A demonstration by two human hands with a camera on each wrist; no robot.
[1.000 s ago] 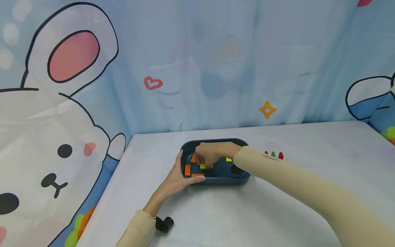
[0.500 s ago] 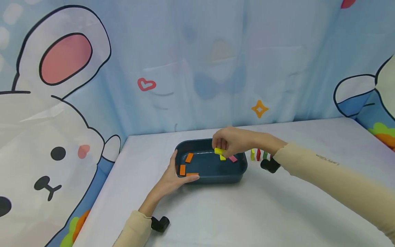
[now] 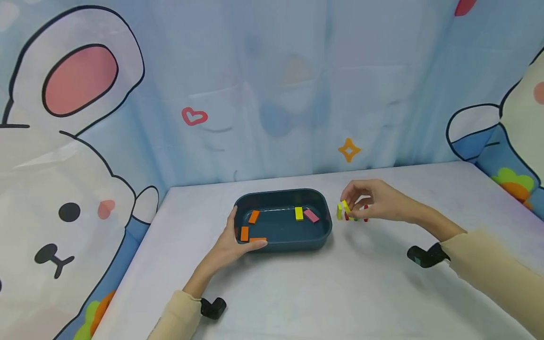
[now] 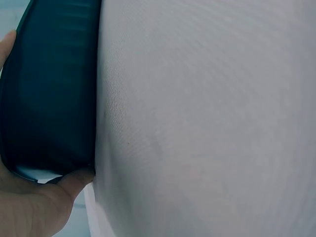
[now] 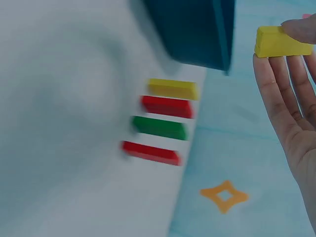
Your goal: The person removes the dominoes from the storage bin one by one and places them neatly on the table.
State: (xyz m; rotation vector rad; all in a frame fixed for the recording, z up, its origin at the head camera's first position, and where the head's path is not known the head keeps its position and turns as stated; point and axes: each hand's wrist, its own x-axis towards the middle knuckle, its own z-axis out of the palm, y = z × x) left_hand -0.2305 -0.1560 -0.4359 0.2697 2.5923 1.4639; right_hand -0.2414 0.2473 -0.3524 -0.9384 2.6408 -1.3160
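Note:
My left hand [image 3: 227,246] grips the left end of a dark teal plastic tub [image 3: 293,246], its thumb along the front rim. In the left wrist view the thumb [image 4: 74,182] presses the tub's wall [image 4: 54,89]. Between thumb and fingertips my right hand [image 3: 384,200] pinches a yellow block [image 5: 281,42], raised near a row of standing blocks right of the tub. That row, in the right wrist view, has a yellow block [image 5: 173,89], a red block [image 5: 167,106], a green block [image 5: 159,128] and another red block [image 5: 150,153].
Inside the tub lie 3 orange blocks, one of them an orange block [image 3: 253,216] toward the back, plus a yellow block [image 3: 299,214] and a pink block [image 3: 311,216]. A white-covered table [image 3: 323,293] bears everything, with a printed curtain [image 3: 272,156] behind.
My right hand has lifted a yellow block out of the tub and carried it right, to the standing row. The left hand keeps its grip on the tub; the head view has shifted slightly.

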